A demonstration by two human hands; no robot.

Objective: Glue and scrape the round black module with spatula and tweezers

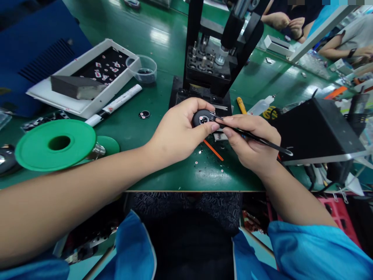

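Note:
My left hand (182,130) is closed around the rim of a round black watch case (199,119), thumb in front and fingers behind. Its back faces up and shows a ringed sensor window with a small red-and-white sticker. My right hand (255,138) grips black tweezers (247,134) like a pen, their tips at the right edge of the case. Whether the tips pinch anything is too small to tell. Below the hands, an orange stick (214,151) lies on the green table. A small round black part (144,114) rests to the left.
A black hand press (208,66) stands just behind my hands. At left are a white tray (107,46) with a dark block, a clear cup (148,70), a white marker (122,99) and a green spool (35,144). A black box (317,128) stands at right. Other people work across the table.

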